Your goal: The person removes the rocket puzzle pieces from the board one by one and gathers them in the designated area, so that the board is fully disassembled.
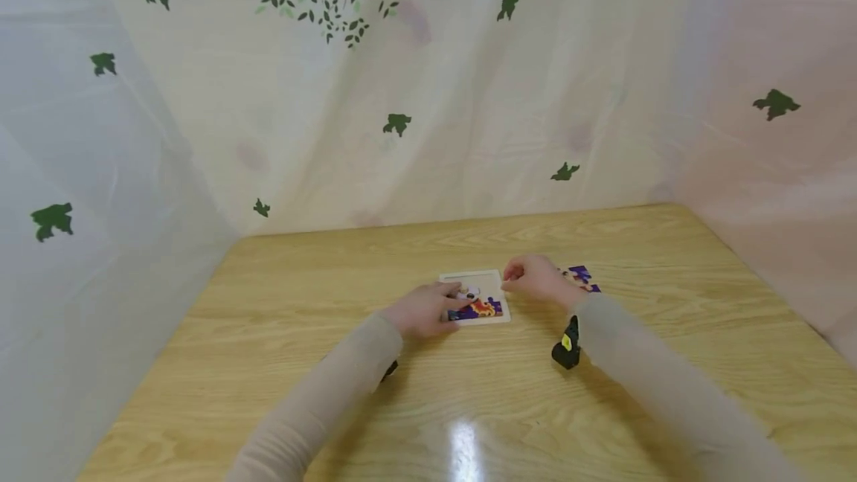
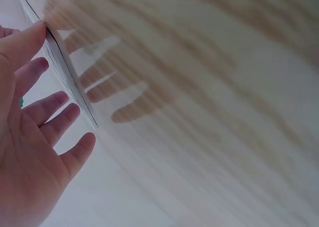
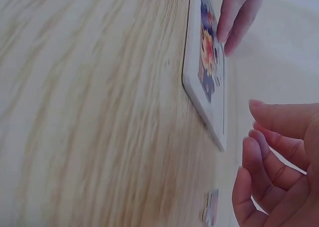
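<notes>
A white-edged jigsaw puzzle tray (image 1: 506, 312) lies flat on the table, its lower part filled with purple and orange puzzle pieces (image 1: 485, 309). Over the tray's left side, my left hand (image 1: 425, 309) reaches with spread, mostly straight fingers touching the pieces. In the left wrist view, the thumb of that left hand (image 2: 31, 132) rests at the tray's edge. By the tray's right edge hovers my right hand (image 1: 537, 278). The right wrist view shows this right hand (image 3: 284, 162) with loosely bent fingers, thumb near the index finger, and nothing visible between them.
Loose puzzle pieces (image 1: 582, 274) lie on the table to the right of the tray, partly hidden behind the right hand. A wooden table (image 1: 321, 274) extends to a pale curtain (image 1: 462, 169) with green leaf prints at the back and sides.
</notes>
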`<state>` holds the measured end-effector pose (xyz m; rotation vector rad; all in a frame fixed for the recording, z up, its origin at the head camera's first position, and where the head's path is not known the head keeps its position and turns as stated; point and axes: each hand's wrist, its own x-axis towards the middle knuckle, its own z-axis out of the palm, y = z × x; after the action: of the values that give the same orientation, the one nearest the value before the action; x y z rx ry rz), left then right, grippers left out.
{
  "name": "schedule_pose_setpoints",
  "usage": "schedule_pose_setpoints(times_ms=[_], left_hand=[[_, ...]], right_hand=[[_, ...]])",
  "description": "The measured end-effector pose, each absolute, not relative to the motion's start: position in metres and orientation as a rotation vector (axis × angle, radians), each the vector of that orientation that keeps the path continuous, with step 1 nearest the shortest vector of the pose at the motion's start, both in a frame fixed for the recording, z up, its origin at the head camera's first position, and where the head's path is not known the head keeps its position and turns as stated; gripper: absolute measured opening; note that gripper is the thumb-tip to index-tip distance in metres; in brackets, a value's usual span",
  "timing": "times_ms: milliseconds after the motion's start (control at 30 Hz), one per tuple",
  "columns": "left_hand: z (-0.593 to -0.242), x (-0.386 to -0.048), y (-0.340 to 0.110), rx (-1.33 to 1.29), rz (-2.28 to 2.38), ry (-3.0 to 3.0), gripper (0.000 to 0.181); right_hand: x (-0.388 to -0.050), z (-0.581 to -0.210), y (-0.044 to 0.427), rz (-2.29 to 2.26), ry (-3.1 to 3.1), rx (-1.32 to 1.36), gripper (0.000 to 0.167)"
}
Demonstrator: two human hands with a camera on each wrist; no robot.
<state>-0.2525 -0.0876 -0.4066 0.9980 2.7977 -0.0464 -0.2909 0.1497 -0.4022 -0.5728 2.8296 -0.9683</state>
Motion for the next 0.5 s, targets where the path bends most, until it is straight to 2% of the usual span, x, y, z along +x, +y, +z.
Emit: schedule_pose_setpoints(times_ms=[500], left_hand=[[-0.401, -0.248, -0.098, 0.969, -0.003, 2.756, 0.055]], right_hand=[[-0.291, -0.405, 0.118, -0.969, 2.742, -0.712, 0.019]])
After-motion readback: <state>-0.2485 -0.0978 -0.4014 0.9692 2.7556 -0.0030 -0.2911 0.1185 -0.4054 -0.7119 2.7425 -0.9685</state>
